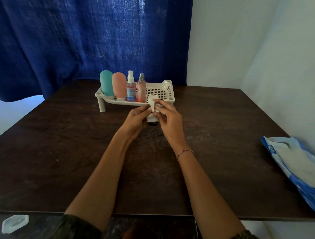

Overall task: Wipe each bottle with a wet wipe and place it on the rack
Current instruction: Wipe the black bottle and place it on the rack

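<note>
A white slotted rack (165,90) stands at the back of the dark table. On its left half stand a teal bottle (106,82), a pink bottle (119,85), a clear spray bottle (131,89) and an orange spray bottle (141,88). In front of the rack, my left hand (137,119) and my right hand (168,118) meet around a small bottle with a dark end (153,123). A white wet wipe (153,103) is wrapped over most of that bottle, pinched in my right fingers. My left hand grips the bottle from the left.
A blue and white wet wipe pack (295,165) lies at the table's right edge. The dark wooden table (61,151) ends at a blue curtain (84,35) behind and a white wall on the right. A pale scrap (15,223) lies on the floor at lower left.
</note>
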### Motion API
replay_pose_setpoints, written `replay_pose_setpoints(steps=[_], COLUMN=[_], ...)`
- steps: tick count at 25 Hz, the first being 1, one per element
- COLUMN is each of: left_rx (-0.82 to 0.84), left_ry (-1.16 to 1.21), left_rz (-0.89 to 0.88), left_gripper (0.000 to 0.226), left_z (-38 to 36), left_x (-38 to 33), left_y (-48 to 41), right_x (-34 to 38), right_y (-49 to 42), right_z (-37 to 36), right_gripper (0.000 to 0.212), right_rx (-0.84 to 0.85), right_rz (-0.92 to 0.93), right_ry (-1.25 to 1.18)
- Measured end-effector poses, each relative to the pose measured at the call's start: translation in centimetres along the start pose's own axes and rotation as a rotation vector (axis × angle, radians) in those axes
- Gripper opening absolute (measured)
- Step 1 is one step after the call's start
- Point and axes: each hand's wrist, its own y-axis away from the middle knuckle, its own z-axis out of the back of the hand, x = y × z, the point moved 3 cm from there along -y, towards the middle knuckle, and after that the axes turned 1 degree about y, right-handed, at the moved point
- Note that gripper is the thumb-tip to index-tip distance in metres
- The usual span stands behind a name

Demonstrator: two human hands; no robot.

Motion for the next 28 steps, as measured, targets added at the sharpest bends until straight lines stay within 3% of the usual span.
replay_pose_setpoints(steps=[7,13,20,28], left_rx=[0.041,-0.003,-0.097,-0.132], left_ry=[-0.054,0.081,0.342,0.468], left_rz=[0.002,0.005,-0.035,0.001], left_gripper=[0.028,0.029,0.033,0.037], left_z=[0.0,-0.5,0.4,0.7], left_x=[-0.2,-0.3,-0.9,-0.5], left_y=[0.3,0.3,0.1,0.0], right_x=[-0.6,-1.0,-0.1,0.2], right_y=[0.1,0.2,0.5,0.6], right_z=[0.7,1.0,0.1,0.2], right_gripper=[0.024,0.032,0.027,0.03], right_rx=[-0.104,-0.102,-0.027,-0.044], right_rz=[-0.102,-0.269,-0.059,-0.076], right_ry=[-0.085,-0.135,-0.102,-0.139])
